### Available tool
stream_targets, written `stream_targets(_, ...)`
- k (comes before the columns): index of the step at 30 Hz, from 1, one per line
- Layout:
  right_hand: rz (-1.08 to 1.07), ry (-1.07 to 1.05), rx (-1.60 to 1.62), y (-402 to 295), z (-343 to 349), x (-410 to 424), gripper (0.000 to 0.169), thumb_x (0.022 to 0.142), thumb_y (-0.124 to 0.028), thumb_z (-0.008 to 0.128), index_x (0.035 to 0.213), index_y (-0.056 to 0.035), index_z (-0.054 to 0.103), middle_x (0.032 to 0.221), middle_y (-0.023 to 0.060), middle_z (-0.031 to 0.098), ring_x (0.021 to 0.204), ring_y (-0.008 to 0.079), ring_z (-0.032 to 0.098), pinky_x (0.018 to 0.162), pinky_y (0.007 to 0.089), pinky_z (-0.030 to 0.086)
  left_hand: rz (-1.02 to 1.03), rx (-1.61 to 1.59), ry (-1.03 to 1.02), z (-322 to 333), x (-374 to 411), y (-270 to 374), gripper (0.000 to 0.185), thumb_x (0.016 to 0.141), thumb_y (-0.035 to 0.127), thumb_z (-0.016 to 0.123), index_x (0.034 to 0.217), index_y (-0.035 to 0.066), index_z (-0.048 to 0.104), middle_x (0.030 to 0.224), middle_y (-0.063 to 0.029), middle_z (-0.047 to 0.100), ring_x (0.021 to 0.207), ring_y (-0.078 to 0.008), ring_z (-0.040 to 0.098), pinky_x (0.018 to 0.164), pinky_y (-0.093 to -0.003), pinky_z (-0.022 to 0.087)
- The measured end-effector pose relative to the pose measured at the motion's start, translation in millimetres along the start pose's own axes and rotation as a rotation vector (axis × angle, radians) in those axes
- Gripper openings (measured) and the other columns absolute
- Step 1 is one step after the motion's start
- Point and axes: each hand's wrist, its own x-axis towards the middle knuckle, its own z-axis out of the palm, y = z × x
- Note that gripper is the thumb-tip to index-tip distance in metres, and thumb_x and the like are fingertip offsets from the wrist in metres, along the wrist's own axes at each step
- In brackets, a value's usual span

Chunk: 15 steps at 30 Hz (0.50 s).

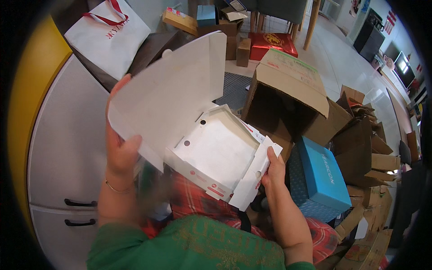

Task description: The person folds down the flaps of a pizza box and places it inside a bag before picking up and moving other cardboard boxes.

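A white cardboard pizza-style box [216, 148] is held above my lap with its lid [168, 87] raised. Its tray shows a bare white inside, two round holes near the hinge and red print on the outer wall. My left hand [123, 145] grips the lid's left edge, thumb on the near side and fingers behind. At the tray's right end, my right hand [274, 167] pinches the partly unfolded front flap [251, 175], thumb on top.
An opened brown carton [290, 77] lies ahead. To my right are a blue shoebox [325, 179] and flattened cardboard [354, 152]. A grey cabinet [67, 141] stands at left, a white bag [108, 40] behind it. Farther off are a red box [273, 45] and small boxes.
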Motion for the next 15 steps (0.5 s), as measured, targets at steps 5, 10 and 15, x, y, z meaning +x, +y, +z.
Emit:
stream_targets(5, -0.002, 0.013, 0.016, -4.1, 1.1, -5.3, 0.035, 0.084, -0.015, 0.059, 0.114, -0.001, 0.047, 0.103, 0.0128, 0.057, 0.09, 0.0251, 0.057, 0.078, 0.0395, 0.05, -0.264, -0.033, 0.217, -31.8, -0.4, -15.3, 0.064, 0.068, 0.006, 0.046, 0.129, -0.004, 0.032, 0.121, -0.0149, 0.045, 0.113, -0.0241, 0.046, 0.095, -0.0352, 0.038)
stream_targets(10, 0.004, -0.009, 0.023, -4.3, 1.1, -1.2, 0.034, 0.084, -0.014, 0.059, 0.114, -0.0008, 0.047, 0.103, 0.0128, 0.057, 0.09, 0.025, 0.057, 0.078, 0.0398, 0.05, -0.148, 0.072, -0.017, -25.6, -13.6, 0.8, 0.058, 0.069, 0.005, 0.046, 0.126, -0.005, 0.038, 0.121, -0.0132, 0.048, 0.113, -0.0223, 0.046, 0.097, -0.0336, 0.034)
stream_targets(15, -0.039, -0.037, -0.019, -6.7, 2.4, 4.4, 0.034, 0.085, -0.015, 0.058, 0.113, 0.0, 0.047, 0.104, 0.0129, 0.057, 0.09, 0.0247, 0.057, 0.078, 0.0391, 0.049, -0.019, 0.167, -0.306, -13.3, -24.9, 16.8, 0.058, 0.073, 0.01, 0.054, 0.127, -0.005, 0.039, 0.128, -0.0153, 0.044, 0.118, -0.0214, 0.042, 0.099, -0.0331, 0.031)
